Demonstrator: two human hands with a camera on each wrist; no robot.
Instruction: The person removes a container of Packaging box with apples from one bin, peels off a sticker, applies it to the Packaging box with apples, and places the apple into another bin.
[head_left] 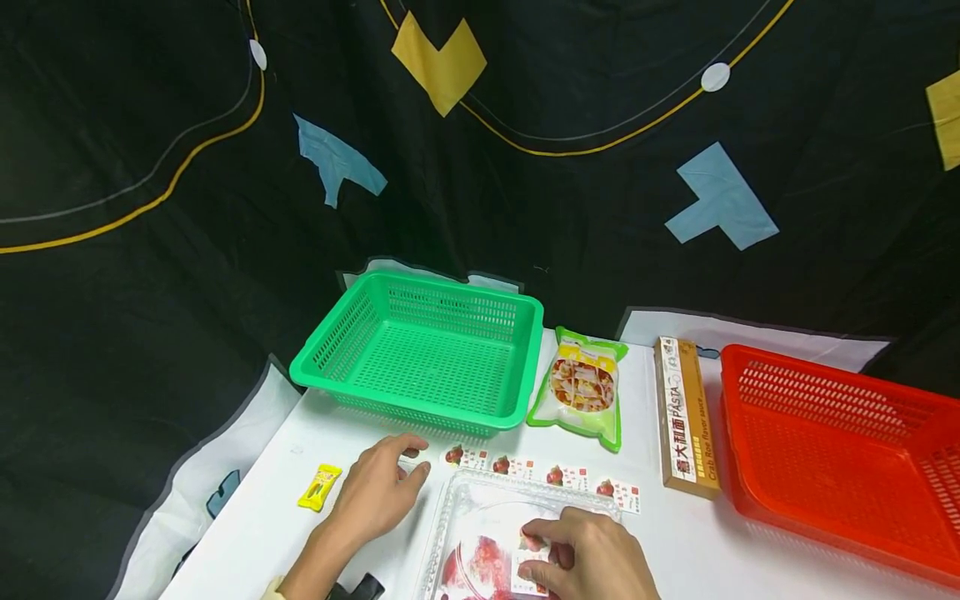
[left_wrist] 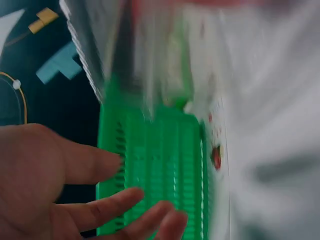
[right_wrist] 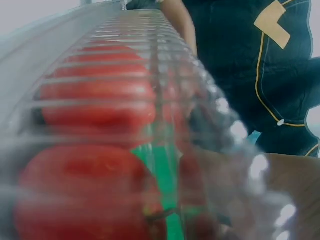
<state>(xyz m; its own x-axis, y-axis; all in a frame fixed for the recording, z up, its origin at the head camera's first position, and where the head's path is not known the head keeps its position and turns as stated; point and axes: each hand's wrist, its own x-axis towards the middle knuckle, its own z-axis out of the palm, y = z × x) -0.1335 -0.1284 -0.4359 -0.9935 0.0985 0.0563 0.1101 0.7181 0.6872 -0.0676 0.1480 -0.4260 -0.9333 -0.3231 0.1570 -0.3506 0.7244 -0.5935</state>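
Note:
My left hand (head_left: 415, 460) lies on the white table (head_left: 262, 517) with relaxed fingers, fingertips at the left end of a strip of strawberry-print sachets (head_left: 570, 477). In the left wrist view that hand (left_wrist: 125, 182) is spread and holds nothing, with the green basket (left_wrist: 160, 170) just beyond it. My right hand (head_left: 528, 550) sits on a clear plastic box (head_left: 480, 517) of red fruit, its fingers curled and pinching the lid at a red-and-white label. The right wrist view shows the ribbed box (right_wrist: 100, 100) and red fruit (right_wrist: 85, 200) up close.
A green basket (head_left: 420, 400) stands behind the hands and a red basket (head_left: 825, 517) at the right. Between them lie a green snack bag (head_left: 583, 387) and a long pasta box (head_left: 686, 417). A small yellow sachet (head_left: 320, 486) lies left of my left hand.

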